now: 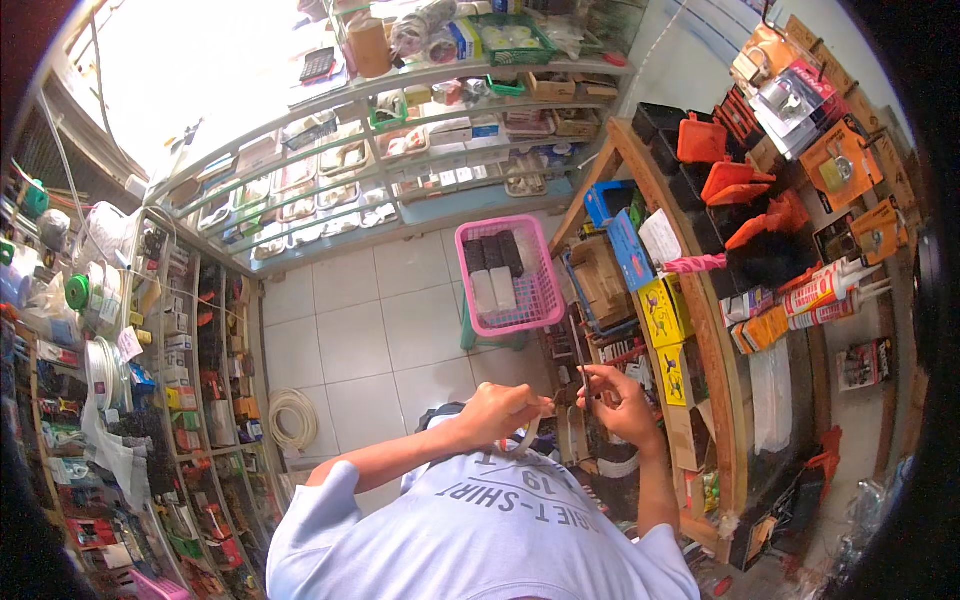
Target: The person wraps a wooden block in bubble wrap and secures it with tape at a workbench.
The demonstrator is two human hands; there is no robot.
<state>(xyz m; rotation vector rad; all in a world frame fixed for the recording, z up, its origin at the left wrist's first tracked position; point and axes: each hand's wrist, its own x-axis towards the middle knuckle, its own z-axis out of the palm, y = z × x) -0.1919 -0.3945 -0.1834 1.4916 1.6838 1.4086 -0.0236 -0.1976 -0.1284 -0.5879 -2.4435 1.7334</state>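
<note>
My right hand (619,403) pinches a thin, dark, rod-like strip (586,379) between thumb and fingertips. The strip stands nearly upright in the picture, and its far end is hard to tell from the shelf behind. My left hand (501,411) is curled, knuckles up, with its fingertips pointing at the right hand, a small gap apart. Below its fingers hangs a pale ring-shaped roll (527,444), probably tape, which the left hand seems to grip. Both hands are in front of my light shirt (525,525).
A pink plastic basket (556,307) holding black and clear packs rests on a green stool (468,330). Wooden-framed shelving (705,337) stands close at right. A glass display counter (420,206) lies ahead, shelves (195,360) at left. A coiled cable (292,420) lies on the tiled floor (352,341).
</note>
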